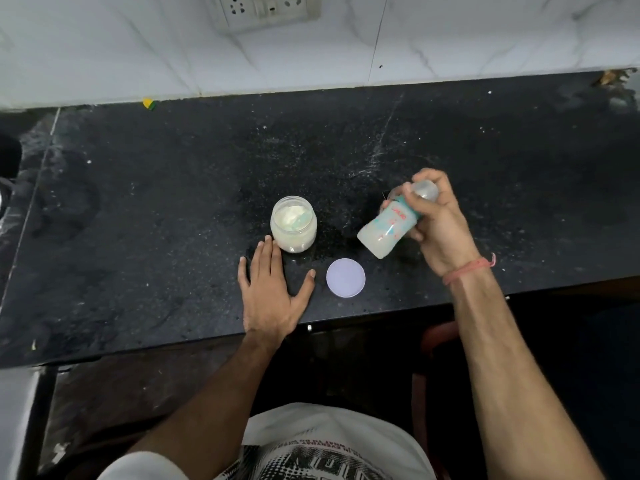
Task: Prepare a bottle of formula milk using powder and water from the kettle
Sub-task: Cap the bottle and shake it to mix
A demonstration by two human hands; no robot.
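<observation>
The right hand [437, 226] grips a clear plastic baby bottle with teal and red print [388, 230], fingers curled round its neck and its translucent domed cap. The bottle is held off the black speckled stone worktop [145, 216], tilted, its base pointing down toward the front edge and its cap toward the back wall. It looks filled with cloudy white liquid, though the print and the fingers hide much of it. A pink thread band [468, 268] circles the right wrist.

The left hand [270, 292] lies flat on the worktop near the front edge, palm down, fingers straight and spread, holding nothing. Its fingertips reach just beside a small open clear jar of pale powder [293, 224]; whether they touch the glass cannot be told. Something greenish lies in the powder, too blurred to make out. A round pale lilac lid [345, 277] lies flat between the two hands, near the front edge.

On the white marble-look wall behind, a white socket plate [263, 10] is cut off by the top of the view. A dark object at the worktop's left end is mostly out of frame.
</observation>
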